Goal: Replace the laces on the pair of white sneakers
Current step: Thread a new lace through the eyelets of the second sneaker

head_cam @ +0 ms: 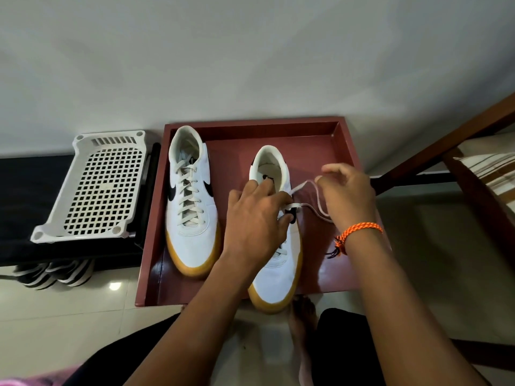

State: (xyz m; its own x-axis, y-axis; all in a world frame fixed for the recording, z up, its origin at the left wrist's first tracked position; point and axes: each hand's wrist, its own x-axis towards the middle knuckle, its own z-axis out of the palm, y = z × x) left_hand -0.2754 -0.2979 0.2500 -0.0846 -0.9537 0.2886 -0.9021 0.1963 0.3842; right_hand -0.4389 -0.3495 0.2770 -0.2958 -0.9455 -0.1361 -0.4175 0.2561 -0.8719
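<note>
Two white sneakers with gum soles stand in a dark red tray (342, 146). The left sneaker (192, 207) is fully laced. The right sneaker (274, 274) lies under my left hand (256, 218), whose fingers curl over its tongue and lace area and grip it. A white lace (299, 188) runs from the shoe's upper eyelets out to the right. My right hand (347, 195), with an orange cord bracelet on the wrist, pinches that lace and holds it away from the shoe. The lower laces of the right sneaker are mostly hidden by my left hand.
A white perforated plastic basket (97, 188) lies overturned on a dark bench left of the tray. Striped shoes (53, 274) sit under the bench. A wooden chair frame (451, 162) stands at the right. My bare foot (302, 316) rests on the tiled floor below the tray.
</note>
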